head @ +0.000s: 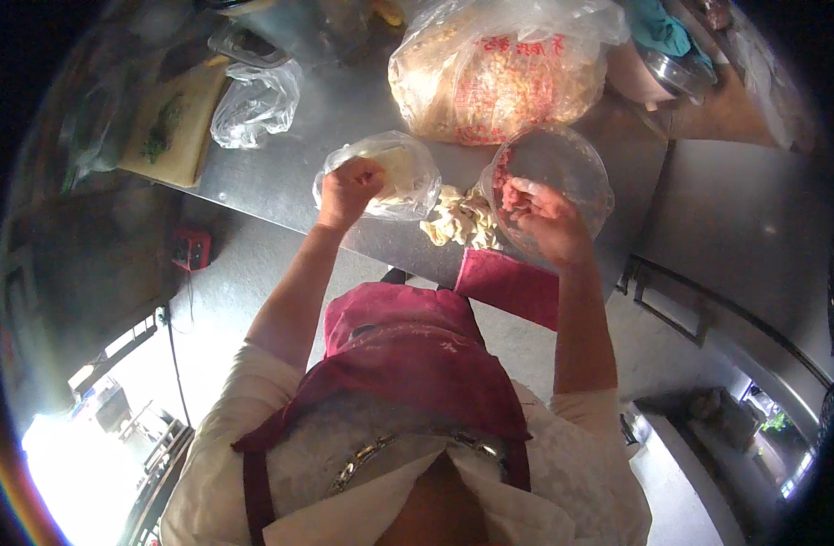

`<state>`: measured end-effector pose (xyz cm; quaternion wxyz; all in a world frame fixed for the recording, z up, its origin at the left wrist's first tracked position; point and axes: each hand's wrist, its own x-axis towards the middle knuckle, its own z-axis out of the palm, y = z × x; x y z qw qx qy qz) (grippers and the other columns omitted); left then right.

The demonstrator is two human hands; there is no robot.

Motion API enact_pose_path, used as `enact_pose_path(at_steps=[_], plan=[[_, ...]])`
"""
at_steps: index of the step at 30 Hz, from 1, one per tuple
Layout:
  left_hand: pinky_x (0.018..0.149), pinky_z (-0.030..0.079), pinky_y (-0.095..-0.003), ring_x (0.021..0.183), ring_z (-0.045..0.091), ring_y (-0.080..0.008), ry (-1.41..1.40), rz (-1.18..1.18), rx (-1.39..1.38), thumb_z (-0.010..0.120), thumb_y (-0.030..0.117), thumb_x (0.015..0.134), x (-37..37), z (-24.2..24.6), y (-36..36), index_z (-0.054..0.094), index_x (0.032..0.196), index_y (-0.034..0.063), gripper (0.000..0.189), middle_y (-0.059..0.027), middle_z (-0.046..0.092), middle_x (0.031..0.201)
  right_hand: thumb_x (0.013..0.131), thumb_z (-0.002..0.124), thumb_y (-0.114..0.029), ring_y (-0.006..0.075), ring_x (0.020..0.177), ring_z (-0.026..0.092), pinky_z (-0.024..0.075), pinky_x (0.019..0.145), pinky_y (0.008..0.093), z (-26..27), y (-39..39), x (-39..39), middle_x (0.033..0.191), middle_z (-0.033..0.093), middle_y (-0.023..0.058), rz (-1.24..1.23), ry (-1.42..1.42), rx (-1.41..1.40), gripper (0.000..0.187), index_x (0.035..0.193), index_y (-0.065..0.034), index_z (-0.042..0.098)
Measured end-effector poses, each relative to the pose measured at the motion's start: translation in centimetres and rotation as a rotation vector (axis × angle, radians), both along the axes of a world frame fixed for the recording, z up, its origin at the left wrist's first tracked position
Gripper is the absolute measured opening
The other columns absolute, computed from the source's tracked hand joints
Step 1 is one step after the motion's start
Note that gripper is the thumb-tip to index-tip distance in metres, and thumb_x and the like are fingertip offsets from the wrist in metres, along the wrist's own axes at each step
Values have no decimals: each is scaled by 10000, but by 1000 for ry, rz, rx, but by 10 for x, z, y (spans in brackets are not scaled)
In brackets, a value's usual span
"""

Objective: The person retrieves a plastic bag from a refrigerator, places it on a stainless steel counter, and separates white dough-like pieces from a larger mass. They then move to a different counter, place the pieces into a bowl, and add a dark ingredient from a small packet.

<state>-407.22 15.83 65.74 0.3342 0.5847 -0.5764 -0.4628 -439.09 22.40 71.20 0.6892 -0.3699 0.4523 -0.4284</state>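
My left hand [352, 191] is curled over an open clear plastic bag [427, 181] holding pale, flat dough wrappers [400, 164]. A small reddish patch shows between its fingers; whether it grips something is unclear. At the right, my right hand [547, 222] reaches into a clear round plastic bowl [588, 174] with pink minced meat [502, 174] along its left side. Something whitish shows at that hand's fingertips, too unclear to name. Between bag and bowl, a heap of folded pale dumplings [465, 218] lies on the metal table.
A large plastic bag [499, 75] with red print stands behind the bowl. At the left are a crumpled clear bag [256, 102] and a cutting board [185, 130] with chopped greens. A red cloth [509, 283] hangs at the table's front edge [273, 222].
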Motion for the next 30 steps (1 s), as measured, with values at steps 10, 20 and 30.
enact_pose_path(at_steps=[10, 20, 30], plan=[[988, 388, -431, 1141, 519, -286, 1461, 106, 715, 507, 518, 840, -9, 62, 19, 495, 1248, 52, 619, -121, 556, 1230, 819, 550, -72, 293, 1125, 485, 362, 1019, 395, 58, 5, 62, 1220, 484, 210, -85, -470, -20, 480, 1262, 73, 438], [970, 402, -367, 1123, 512, -296, 1584, 120, 1026, 474, 424, 899, -56, 77, 48, 446, 1245, -51, 588, -182, 539, 1209, 740, 510, -30, 363, 1247, 386, 316, 1046, 452, 47, 34, 119, 1296, 455, 212, 276, 1052, -761, 512, 1249, 22, 495], [549, 376, -279, 626, 470, -153, 1107, 283, 976, 446, 316, 928, -49, 66, 39, 497, 715, 67, 332, -29, 486, 690, 763, 636, -93, 279, 1184, 495, 391, 986, 398, 40, 46, 53, 1293, 514, 133, 98, 1041, -734, 328, 1084, -29, 629]])
